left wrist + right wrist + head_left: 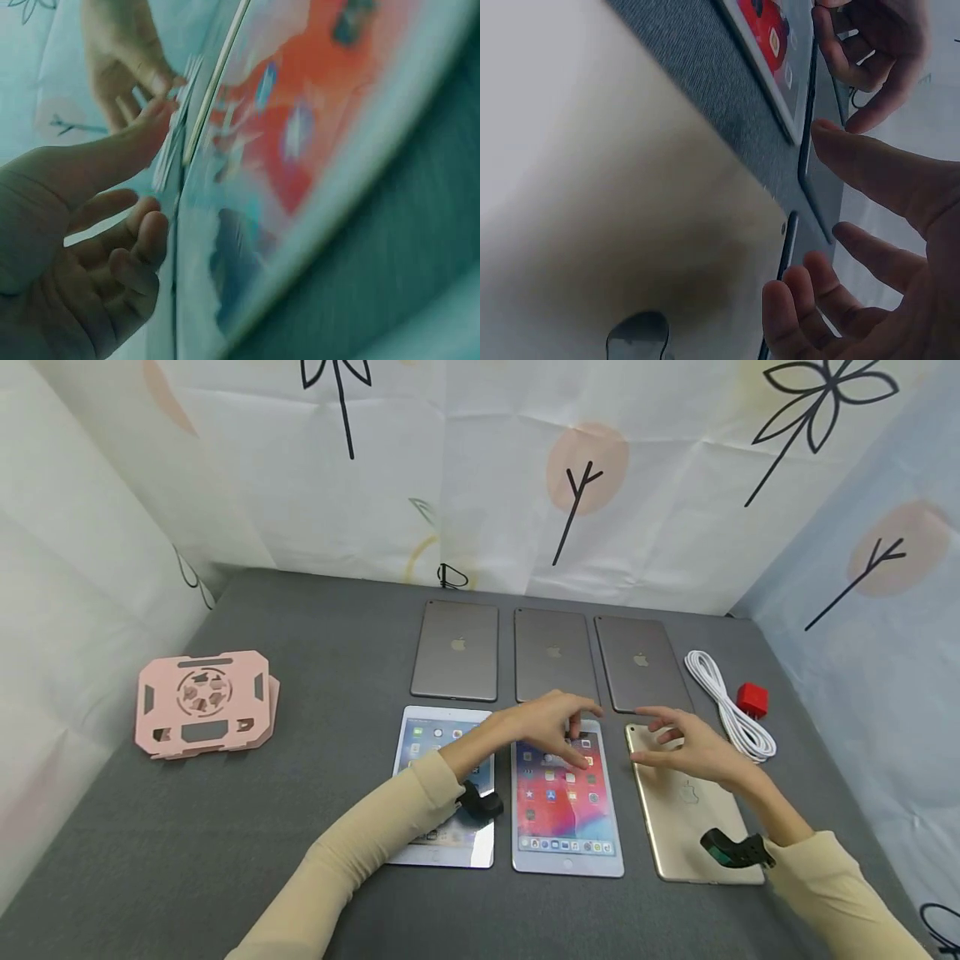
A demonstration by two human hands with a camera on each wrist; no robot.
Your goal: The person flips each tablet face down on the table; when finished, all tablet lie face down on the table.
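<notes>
My left hand (555, 722) hovers over the upper part of a white-framed tablet (566, 827) whose lit screen shows app icons on a red and blue background. Its fingers are loosely bent, and the left wrist view shows nothing between thumb and fingers. Over the top end of a gold tablet (705, 827), lying back side up, is my right hand (690, 747). In the right wrist view its thumb and fingers are spread apart with nothing in them. Another white-framed tablet (442, 731) with a lit screen lies under my left forearm, partly hidden by it.
Three dark grey tablets lie back side up in a far row: left (455, 668), middle (553, 668) and right (643, 681). A bundled white cable (723, 702) and a red plug adapter (752, 700) lie right. Pink cut-out plates (168, 693) are stacked at far left. Fabric walls enclose the grey table.
</notes>
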